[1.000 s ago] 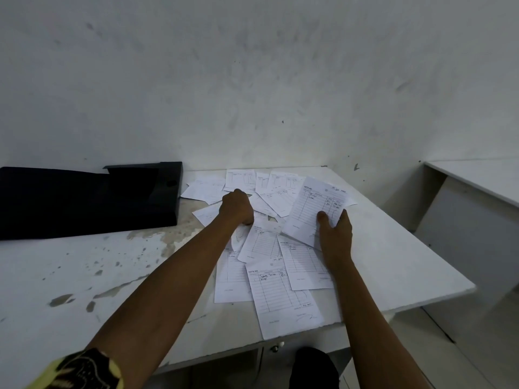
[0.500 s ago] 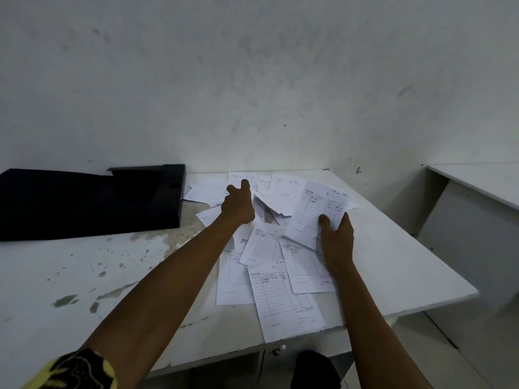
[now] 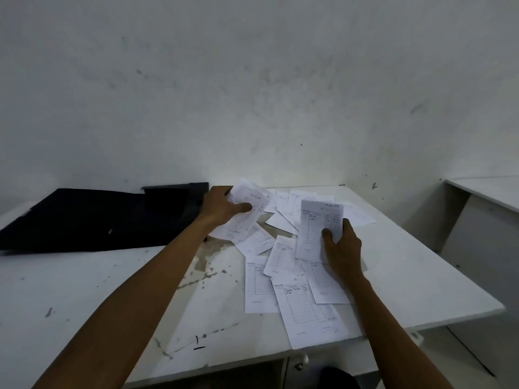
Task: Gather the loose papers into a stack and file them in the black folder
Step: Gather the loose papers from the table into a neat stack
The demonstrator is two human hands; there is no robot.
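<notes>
Several loose printed papers (image 3: 306, 307) lie scattered and overlapping on the right half of a worn white table (image 3: 84, 299). My left hand (image 3: 222, 204) grips one sheet (image 3: 247, 211) near the table's back, its far edge lifted off the pile. My right hand (image 3: 341, 245) holds another sheet (image 3: 317, 226) tilted up above the pile, thumb on its face. The black folder (image 3: 92, 217) lies open at the back left, just left of my left hand.
A white wall stands right behind the table. A second white desk (image 3: 488, 192) is at the far right, across a gap of floor. The table's front edge runs close below the nearest sheet. A dark shape (image 3: 337, 377) shows under the table.
My left hand reached to the back of the pile and took hold of a sheet there. My right hand lifted its sheet off the table and turned it upright.
</notes>
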